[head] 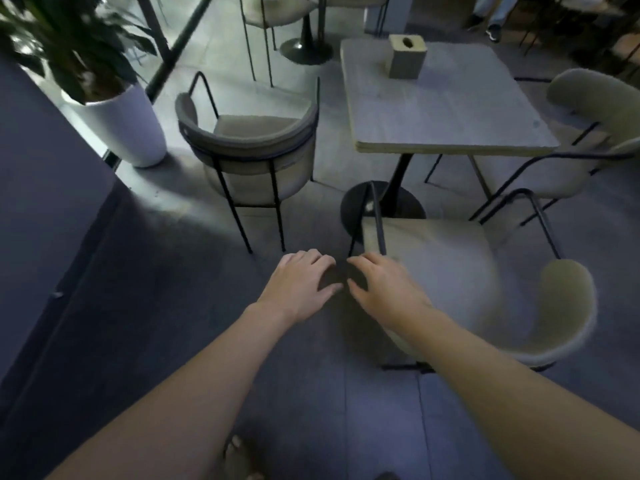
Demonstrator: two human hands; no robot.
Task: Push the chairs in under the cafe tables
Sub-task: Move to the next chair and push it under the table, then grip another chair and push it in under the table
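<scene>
Our left hand (300, 285) and right hand (382, 285) hovered open, grasping nothing. The near chair (460, 278) and the left chair (252, 147) stood clear of the square table (440, 109), not yet pushed in.

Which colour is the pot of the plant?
White, plain; the pot shows best in the head view, at left.

This is a cafe seating area: a square pale-topped pedestal table (446, 98) on a round black base carries only a tissue box (407, 57), with matching curved-back upholstered chairs (249, 147) on thin black metal legs set around it. A second pedestal table base (306, 46) with more chairs stands beyond. A potted plant (114, 109) in a white planter sits on the grey tiled floor (173, 271).
</scene>
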